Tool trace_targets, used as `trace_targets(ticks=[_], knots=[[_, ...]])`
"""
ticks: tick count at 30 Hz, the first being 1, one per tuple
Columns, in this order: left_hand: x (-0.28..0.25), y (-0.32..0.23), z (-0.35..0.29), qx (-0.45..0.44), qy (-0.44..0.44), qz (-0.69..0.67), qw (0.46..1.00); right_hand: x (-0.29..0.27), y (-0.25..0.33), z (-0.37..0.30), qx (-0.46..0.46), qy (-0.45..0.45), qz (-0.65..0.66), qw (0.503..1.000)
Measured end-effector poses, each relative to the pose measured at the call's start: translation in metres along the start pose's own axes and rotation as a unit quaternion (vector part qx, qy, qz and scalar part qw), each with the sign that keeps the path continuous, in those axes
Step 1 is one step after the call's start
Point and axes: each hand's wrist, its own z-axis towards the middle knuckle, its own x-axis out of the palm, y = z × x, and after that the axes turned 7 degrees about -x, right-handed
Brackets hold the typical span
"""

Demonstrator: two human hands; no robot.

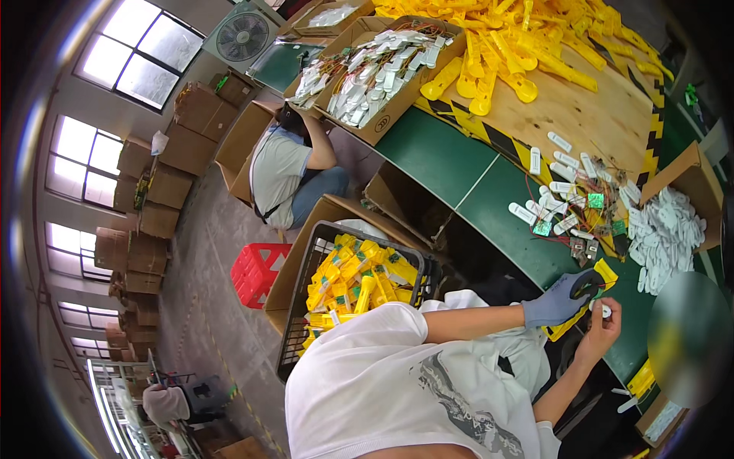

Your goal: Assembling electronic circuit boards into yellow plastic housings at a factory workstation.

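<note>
My left hand, in a grey glove with a dark palm, is closed around a yellow plastic housing at the near edge of the green table. The housing's two ends stick out past the glove. Close beside it, my bare right hand pinches a small white plastic piece against or just off the housing; contact is unclear. Farther up the table lie loose white oval pieces with thin wires and small green circuit boards. A heap of white oval pieces lies right of them, by an open carton.
Yellow housings are piled on a wooden board with striped edges. Cartons of wired white parts stand at the table's far left. Left of me are a black crate of yellow parts, a red stool and a crouching person.
</note>
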Motion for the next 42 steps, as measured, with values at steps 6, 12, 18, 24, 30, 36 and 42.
trace_targets(ticks=[6,12,18,24,30,36,42], knots=[[0.003,0.004,0.004,0.004,0.004,-0.048,0.999,-0.005,0.003,-0.002,0.035,-0.022,0.038,0.998],[-0.015,0.011,0.005,-0.008,-0.026,0.067,0.997,0.016,0.027,0.01,0.045,0.032,-0.11,0.992],[-0.005,0.015,0.005,-0.041,-0.045,0.006,0.998,0.019,0.021,0.008,0.028,0.046,0.057,0.997],[0.002,-0.008,0.001,-0.019,-0.055,0.07,0.996,0.015,0.015,0.001,0.034,0.023,0.082,0.996],[0.002,-0.006,-0.003,-0.017,-0.052,0.08,0.995,0.015,0.021,0.001,0.034,0.041,0.087,0.995],[0.004,-0.001,-0.005,0.067,-0.06,0.151,0.984,0.009,0.012,0.0,0.021,0.054,0.086,0.995],[0.007,-0.001,-0.001,0.037,-0.055,0.154,0.986,0.014,0.013,-0.008,-0.056,0.058,0.012,0.997]])
